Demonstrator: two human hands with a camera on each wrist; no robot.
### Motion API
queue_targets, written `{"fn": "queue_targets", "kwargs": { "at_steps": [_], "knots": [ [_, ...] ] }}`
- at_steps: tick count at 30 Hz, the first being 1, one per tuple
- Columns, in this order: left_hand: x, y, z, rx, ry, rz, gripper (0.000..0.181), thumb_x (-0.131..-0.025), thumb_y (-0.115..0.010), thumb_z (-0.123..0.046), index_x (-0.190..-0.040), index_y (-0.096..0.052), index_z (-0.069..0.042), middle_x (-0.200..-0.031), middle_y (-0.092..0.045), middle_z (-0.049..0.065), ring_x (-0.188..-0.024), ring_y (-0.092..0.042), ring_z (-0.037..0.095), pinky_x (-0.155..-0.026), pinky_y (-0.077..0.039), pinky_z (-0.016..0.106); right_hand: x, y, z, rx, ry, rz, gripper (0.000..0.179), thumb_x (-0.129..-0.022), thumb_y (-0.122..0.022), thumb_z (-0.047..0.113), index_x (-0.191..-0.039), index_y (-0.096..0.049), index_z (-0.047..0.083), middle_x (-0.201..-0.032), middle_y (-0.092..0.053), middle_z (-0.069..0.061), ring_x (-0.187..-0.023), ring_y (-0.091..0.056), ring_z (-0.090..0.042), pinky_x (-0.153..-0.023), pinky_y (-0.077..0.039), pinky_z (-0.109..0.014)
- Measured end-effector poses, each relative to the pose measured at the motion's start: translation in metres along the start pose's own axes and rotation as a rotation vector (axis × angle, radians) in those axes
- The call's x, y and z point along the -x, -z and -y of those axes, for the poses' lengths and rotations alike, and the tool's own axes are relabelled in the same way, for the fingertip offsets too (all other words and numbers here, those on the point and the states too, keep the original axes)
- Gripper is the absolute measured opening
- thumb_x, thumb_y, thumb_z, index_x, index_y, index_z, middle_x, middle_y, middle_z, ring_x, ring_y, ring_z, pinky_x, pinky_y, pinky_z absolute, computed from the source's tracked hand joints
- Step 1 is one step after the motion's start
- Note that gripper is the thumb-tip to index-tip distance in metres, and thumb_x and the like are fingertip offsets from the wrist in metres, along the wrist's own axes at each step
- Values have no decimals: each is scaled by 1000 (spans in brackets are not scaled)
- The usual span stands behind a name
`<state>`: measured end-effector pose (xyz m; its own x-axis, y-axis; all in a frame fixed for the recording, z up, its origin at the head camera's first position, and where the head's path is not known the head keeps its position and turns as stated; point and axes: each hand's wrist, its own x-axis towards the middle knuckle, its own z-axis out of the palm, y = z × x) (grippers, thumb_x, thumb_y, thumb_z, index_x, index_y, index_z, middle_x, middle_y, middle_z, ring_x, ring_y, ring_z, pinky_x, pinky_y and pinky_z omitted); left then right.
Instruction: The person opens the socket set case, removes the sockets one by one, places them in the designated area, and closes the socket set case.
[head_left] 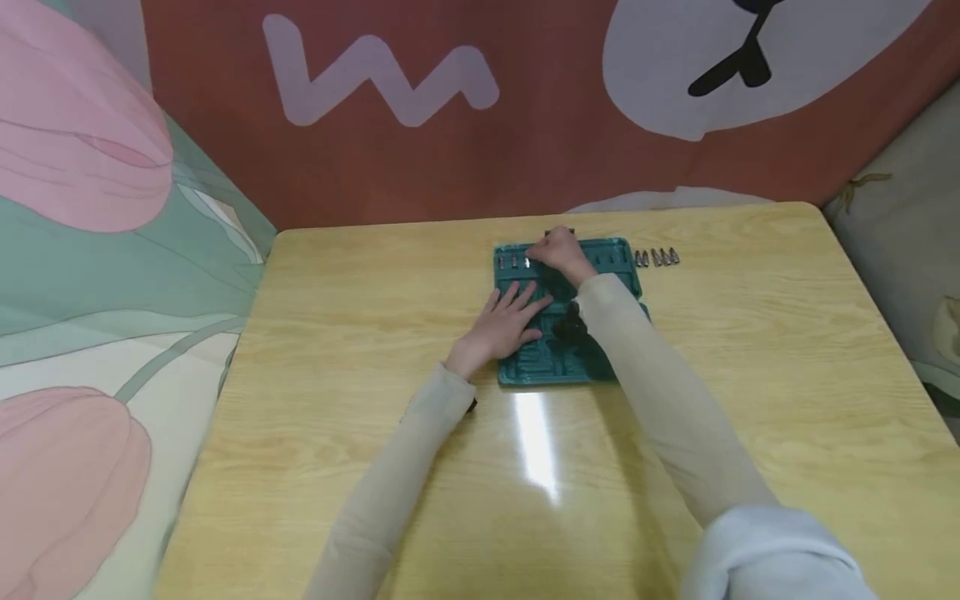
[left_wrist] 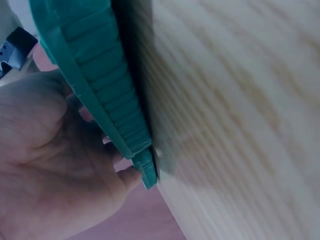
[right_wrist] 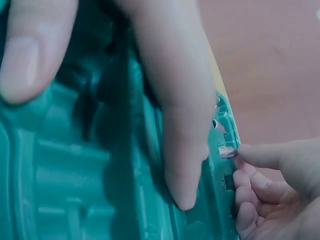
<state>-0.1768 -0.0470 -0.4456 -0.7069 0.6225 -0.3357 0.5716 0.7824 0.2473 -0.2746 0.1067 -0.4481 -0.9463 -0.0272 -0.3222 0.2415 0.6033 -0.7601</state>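
A green plastic tool case (head_left: 558, 367) lies unfolded on the wooden table, with moulded slots in both halves. My left hand (head_left: 498, 329) rests on its left side with the fingers spread; in the left wrist view its palm (left_wrist: 55, 150) is beside the case wall (left_wrist: 107, 85). At the far row of slots, my right hand (head_left: 558, 254) pinches a small metal bit (right_wrist: 227, 152) at the case rim. Other bits (head_left: 507, 262) sit in slots to its left. Left-hand fingers (right_wrist: 182, 115) cover part of the case in the right wrist view.
Several loose metal bits (head_left: 656, 258) lie in a row on the table (head_left: 360, 333), right of the case. A dark object (head_left: 570, 231) shows partly behind the right hand. Patterned cloth (head_left: 450, 167) hangs along the table's back edge.
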Motion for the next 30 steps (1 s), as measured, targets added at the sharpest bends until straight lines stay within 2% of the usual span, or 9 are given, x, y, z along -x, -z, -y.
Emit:
{"fn": "queue_targets", "kwargs": {
  "at_steps": [3, 5, 8, 11, 15, 19, 25, 28, 30],
  "knots": [
    [1, 1, 3, 5, 3, 4, 61, -103, -39, -43, -157, -15, -27, -161, -1, 6, -147, 2, 28, -116, -2, 48, 2, -1, 3, -47, -8, 10, 26, -94, -64, 20, -82, -72, -1, -81, -63, -8, -75, -55, -21, -84, -47, -42],
    [2, 2, 4, 13, 1, 9, 61, -103, -39, -42, -157, -14, -27, -161, -1, 6, -147, 2, 28, -116, -2, 49, 3, -2, 4, -60, -13, 8, 24, -94, -63, 20, -90, -73, -1, -91, -64, -7, -84, -56, -21, -88, -46, -43],
    [2, 4, 4, 24, -2, 5, 60, -103, -39, -42, -156, -15, -26, -161, -2, 6, -147, 2, 29, -116, -2, 49, 3, -4, 4, -79, -23, -16, 24, -93, -63, 19, -83, -70, -2, -80, -61, -7, -74, -53, -22, -81, -47, -41],
    [1, 5, 3, 24, -1, 2, 60, -103, -39, -42, -156, -16, -26, -161, -2, 7, -147, 1, 29, -116, -2, 49, 2, -5, 3, -113, -33, -46, 22, -92, -64, 18, -81, -69, -1, -75, -60, -5, -68, -51, -19, -79, -47, -39],
    [0, 4, 2, 23, 2, 6, 61, -103, -39, -42, -157, -15, -27, -161, -2, 6, -147, 1, 29, -116, -2, 49, 0, -1, 0, -210, -55, -59, 24, -92, -64, 20, -99, -72, -2, -90, -65, -6, -78, -57, -17, -84, -49, -38],
    [-2, 2, 1, 30, -9, 0, 61, -103, -40, -42, -157, -16, -26, -161, -3, 7, -147, 2, 29, -116, -2, 48, 0, 6, -4, -307, -69, -51, 32, -93, -62, 19, -113, -67, -5, -99, -66, -12, -82, -60, -18, -80, -50, -33],
    [-1, 1, 3, 45, -3, 2, 61, -103, -40, -42, -156, -15, -28, -161, -1, 5, -147, 3, 28, -116, -1, 49, 0, 13, -6, -341, -69, 11, 35, -94, -61, 16, -120, -64, -6, -104, -66, -14, -83, -63, -18, -83, -52, -33],
    [-1, 0, 4, 41, -5, 3, 61, -103, -40, -43, -156, -15, -28, -161, -1, 5, -147, 4, 27, -116, -1, 48, -1, 19, -8, -358, -61, 65, 37, -95, -61, 16, -124, -60, -7, -100, -66, -12, -81, -64, -16, -82, -53, -34],
    [-2, 1, 4, 41, -14, 2, 61, -103, -39, -43, -156, -15, -28, -161, -1, 5, -146, 4, 27, -116, -1, 49, -1, 26, -11, -409, -72, 109, 38, -96, -59, 16, -126, -57, -7, -97, -65, -12, -78, -65, -15, -79, -54, -32]
  ]
}}
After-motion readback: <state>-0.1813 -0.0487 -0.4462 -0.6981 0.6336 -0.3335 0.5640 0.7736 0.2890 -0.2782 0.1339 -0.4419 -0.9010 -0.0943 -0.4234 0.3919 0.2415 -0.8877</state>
